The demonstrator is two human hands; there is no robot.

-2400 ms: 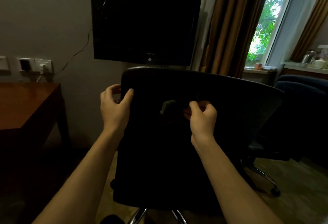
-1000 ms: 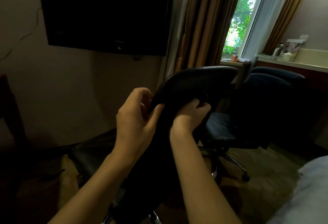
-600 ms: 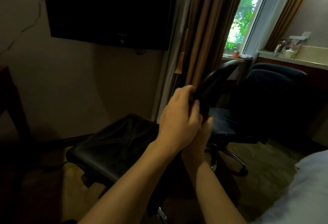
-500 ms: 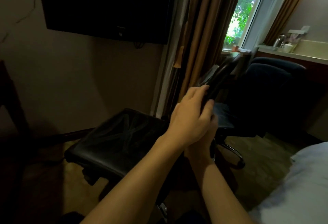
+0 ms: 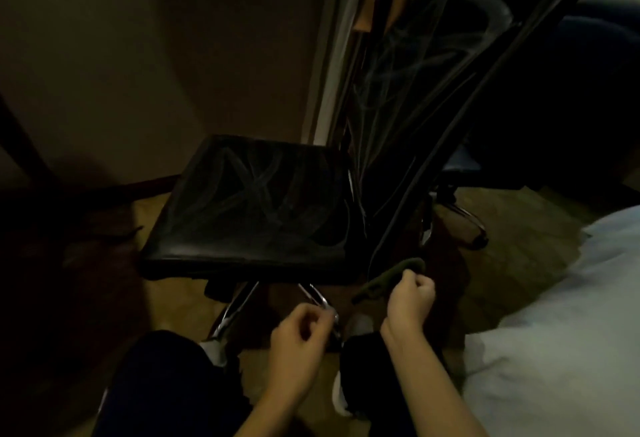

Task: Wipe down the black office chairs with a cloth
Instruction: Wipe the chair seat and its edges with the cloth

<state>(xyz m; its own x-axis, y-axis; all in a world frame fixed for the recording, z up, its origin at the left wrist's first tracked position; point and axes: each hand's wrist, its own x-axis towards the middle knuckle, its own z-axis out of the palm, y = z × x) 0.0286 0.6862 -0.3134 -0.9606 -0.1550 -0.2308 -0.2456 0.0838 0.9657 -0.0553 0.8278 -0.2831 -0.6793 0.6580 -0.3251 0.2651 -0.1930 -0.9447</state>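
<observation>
Head view: right hand fisted around a dark olive cloth at the lower rear corner of the black leather swivel chair. Left hand loosely curled, holding nothing, beside the chrome base.

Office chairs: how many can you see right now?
2. The near black chair ahead of the hands; a second chair behind its backrest, mostly hidden. More may be out of frame.

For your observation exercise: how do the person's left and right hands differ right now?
The right hand is fisted on the dark cloth; the left hand holds nothing visible, fingers loosely curled. The right sits higher, beside the chair's seat; the left hangs lower, by the chrome base. Both are bare.
</observation>
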